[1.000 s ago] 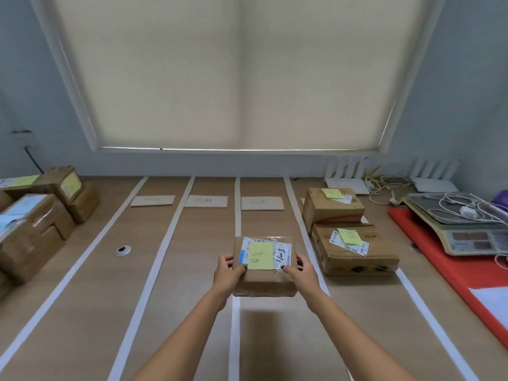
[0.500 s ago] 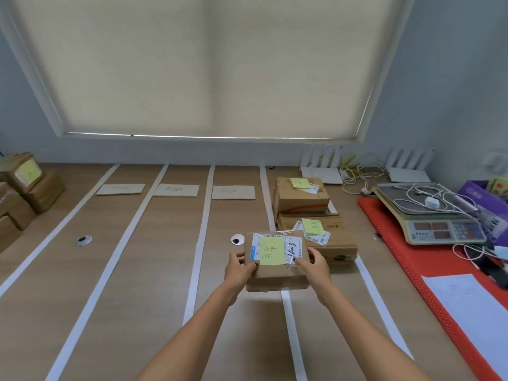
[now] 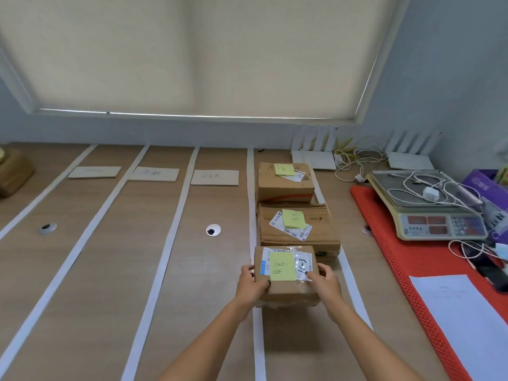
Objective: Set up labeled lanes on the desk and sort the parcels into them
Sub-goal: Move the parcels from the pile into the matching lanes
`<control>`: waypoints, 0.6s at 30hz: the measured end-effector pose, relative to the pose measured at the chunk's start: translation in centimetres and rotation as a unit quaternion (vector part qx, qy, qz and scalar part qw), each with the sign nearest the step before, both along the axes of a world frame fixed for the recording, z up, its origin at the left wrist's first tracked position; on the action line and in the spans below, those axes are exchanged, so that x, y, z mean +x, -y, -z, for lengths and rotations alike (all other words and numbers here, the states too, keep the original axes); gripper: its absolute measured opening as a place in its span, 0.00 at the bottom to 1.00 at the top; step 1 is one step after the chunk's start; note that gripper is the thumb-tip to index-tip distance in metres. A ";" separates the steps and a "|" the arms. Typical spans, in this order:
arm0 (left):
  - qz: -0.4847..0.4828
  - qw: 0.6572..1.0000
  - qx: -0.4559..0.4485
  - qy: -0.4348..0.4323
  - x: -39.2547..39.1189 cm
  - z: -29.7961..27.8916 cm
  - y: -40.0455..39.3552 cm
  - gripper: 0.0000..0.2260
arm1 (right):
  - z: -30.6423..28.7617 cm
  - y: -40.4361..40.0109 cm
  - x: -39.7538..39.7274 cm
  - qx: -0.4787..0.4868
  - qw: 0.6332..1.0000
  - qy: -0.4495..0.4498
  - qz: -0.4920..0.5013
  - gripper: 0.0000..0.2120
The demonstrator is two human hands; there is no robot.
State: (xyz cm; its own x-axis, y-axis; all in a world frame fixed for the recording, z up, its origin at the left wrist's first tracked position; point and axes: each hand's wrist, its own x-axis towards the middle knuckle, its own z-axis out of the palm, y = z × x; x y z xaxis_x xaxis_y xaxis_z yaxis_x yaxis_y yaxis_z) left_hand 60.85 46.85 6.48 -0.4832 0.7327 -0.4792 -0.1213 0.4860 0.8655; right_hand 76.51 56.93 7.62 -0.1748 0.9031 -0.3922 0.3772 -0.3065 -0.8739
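I hold a small brown parcel (image 3: 287,291) with a yellow sticky note and a white shipping label on top. My left hand (image 3: 250,284) grips its left side and my right hand (image 3: 324,283) grips its right side. It is low over the rightmost lane, just in front of a wider brown parcel (image 3: 319,236), which has a yellow note too. Behind that one stands a taller parcel (image 3: 283,185). White tape strips (image 3: 250,199) mark lanes on the wooden desk (image 3: 110,270). Cardboard lane labels (image 3: 215,177) lie at the far end of three lanes.
A red mat (image 3: 406,273) on the right carries a digital scale (image 3: 428,215) with white cables, and a white sheet (image 3: 467,320). Two white routers (image 3: 316,158) stand by the wall. More brown parcels (image 3: 13,171) sit at the far left. Cable grommets (image 3: 213,230) dot the desk.
Both hands have carried the parcel to the right, from over the tape line into the rightmost lane, and lowered it close behind the two parcels there. The view has swung right.
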 end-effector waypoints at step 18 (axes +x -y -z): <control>-0.042 0.999 -0.027 -0.010 1.1 1.1 -4.2 0.22 | 3.0 -5.3 0.7 -0.041 0.998 -0.008 -0.054 0.21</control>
State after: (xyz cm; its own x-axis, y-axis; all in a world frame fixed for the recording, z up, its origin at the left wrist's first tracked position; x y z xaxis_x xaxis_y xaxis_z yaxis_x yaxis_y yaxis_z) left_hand 61.95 51.02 5.36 -0.5516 0.6632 -0.5059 -0.1465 0.5201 0.8415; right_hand 77.18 62.25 4.57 -0.2760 0.8438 -0.4602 0.3973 -0.3358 -0.8541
